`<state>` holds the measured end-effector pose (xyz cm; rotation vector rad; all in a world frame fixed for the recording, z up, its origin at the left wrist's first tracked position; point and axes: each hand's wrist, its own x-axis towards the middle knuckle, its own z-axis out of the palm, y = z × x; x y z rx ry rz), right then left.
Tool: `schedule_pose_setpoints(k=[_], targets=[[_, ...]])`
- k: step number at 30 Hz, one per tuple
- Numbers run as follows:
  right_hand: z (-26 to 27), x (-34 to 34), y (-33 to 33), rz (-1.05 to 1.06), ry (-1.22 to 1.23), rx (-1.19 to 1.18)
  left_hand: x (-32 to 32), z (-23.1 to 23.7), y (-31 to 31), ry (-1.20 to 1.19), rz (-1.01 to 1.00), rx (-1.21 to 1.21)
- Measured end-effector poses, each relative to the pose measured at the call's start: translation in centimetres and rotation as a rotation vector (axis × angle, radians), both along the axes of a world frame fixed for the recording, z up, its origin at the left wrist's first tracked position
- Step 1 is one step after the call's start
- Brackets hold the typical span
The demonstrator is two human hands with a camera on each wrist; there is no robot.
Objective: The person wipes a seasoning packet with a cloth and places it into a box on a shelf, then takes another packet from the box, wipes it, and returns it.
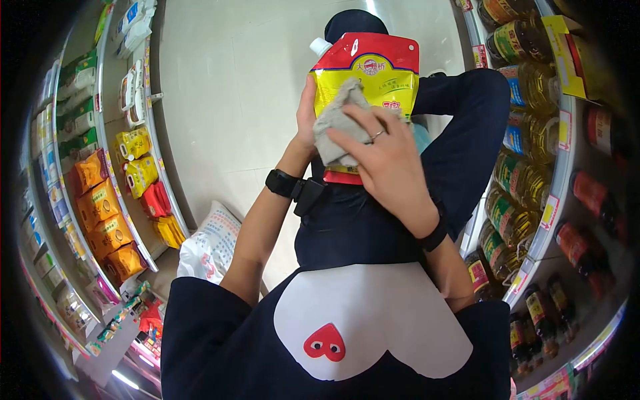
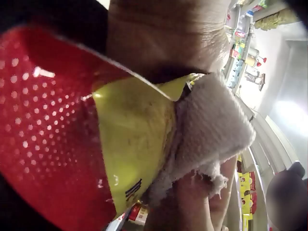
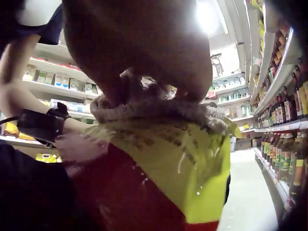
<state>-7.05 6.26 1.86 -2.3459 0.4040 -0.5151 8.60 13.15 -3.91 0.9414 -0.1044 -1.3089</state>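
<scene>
A red and yellow spouted pouch [image 1: 360, 60] with a white screw cap [image 1: 321, 47] is held up over the person's lap. My left hand [image 1: 307, 117] grips it along its left edge, with most of the fingers hidden behind it. A grey cloth [image 1: 337, 130] lies bunched against the pouch's front. My right hand [image 1: 390, 163], with a ring on one finger, holds the cloth and presses it to the yellow part. From the right wrist, the cloth [image 3: 154, 110] shows gathered under the fingertips, with dark smudges on the yellow film below it.
Shelves of oil and sauce bottles [image 1: 510, 217] line the right side. On the left, shelves carry orange packs [image 1: 110, 233] and yellow bags [image 1: 140, 175]. A white printed sack [image 1: 212, 243] sits on the floor at the left. The person's bent knee [image 1: 490, 87] is at the right.
</scene>
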Motion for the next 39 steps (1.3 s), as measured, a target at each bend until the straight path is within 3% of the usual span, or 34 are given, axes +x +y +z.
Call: schedule_pose_setpoints(k=[7, 11, 13, 17, 21, 23, 25, 27, 28, 29, 30, 31, 33, 37, 39], targets=[[0.6, -2.5, -2.5, -0.367, 0.199, -0.001, 0.0, -0.5, 0.1, -0.101, -0.017, 0.022], [2.3, -1.2, -0.6, -0.140, -0.019, -0.111, 0.0, 0.0, -0.3, -0.023, 0.011, -0.068], [2.6, 0.0, 0.6, -0.022, -0.017, -0.020, 0.3, -1.1, 0.2, 0.016, 0.007, -0.070], [0.3, -0.2, 0.1, -0.025, 0.091, -0.080, 0.3, -0.9, 0.2, -0.036, 0.043, -0.016], [-0.5, -3.0, -3.0, -0.240, 0.157, -0.084, 0.4, -1.3, 0.2, 0.006, 0.028, -0.022], [-0.9, -3.1, -3.9, -0.432, 0.115, -0.120, 0.6, -1.4, 0.3, -0.026, 0.011, 0.000], [-0.1, -2.1, -4.0, -0.465, 0.032, -0.128, 0.8, -1.2, 0.1, -0.009, 0.015, -0.034], [1.0, -0.6, -2.7, -0.317, -0.100, -0.151, 0.7, -1.1, 0.1, 0.011, 0.023, -0.058], [1.2, 0.2, -1.5, -0.316, -0.095, -0.144, 0.4, -1.0, 0.1, 0.060, 0.024, -0.057], [1.1, 1.2, -0.4, -0.179, -0.056, -0.113, 0.4, -1.0, 0.0, 0.104, 0.024, -0.063], [0.9, 1.7, 0.2, -0.042, -0.018, -0.084, 0.6, -1.2, 0.1, 0.428, -0.012, -0.343], [0.6, 1.6, 0.6, -0.039, -0.019, -0.082, 0.7, -1.4, 0.4, 0.427, -0.009, -0.342], [-0.2, 1.3, 1.1, 0.018, 0.082, -0.047, 0.7, -1.3, 0.6, 0.119, 0.014, -0.063], [-1.7, -1.1, -1.3, -0.198, 0.081, -0.163, 0.2, -0.3, 0.1, 0.001, -0.003, 0.003], [-2.0, -1.9, -3.3, -0.310, 0.043, -0.058, 0.2, -0.2, 0.0, -0.102, -0.062, 0.052]])
